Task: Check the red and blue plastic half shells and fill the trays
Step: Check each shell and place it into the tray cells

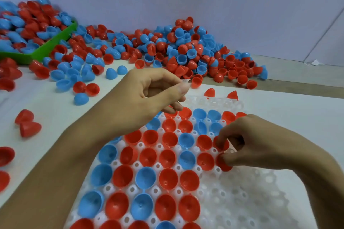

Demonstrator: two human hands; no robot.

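A white translucent tray (242,201) with round sockets lies in front of me. Its left and middle sockets hold red and blue half shells, open side up. My right hand (260,147) is at the right edge of the filled area. Its fingertips pinch a red half shell (224,163) that sits at a socket there. My left hand (149,96) hovers above the tray's far left part. Its fingers are curled and the thumb meets the index finger, with no shell visible in it.
A big loose pile of red and blue half shells (186,48) stretches along the far side of the table. A green bin (52,44) heaped with more shells stands at the far left. Stray shells (28,124) lie on the white table to my left.
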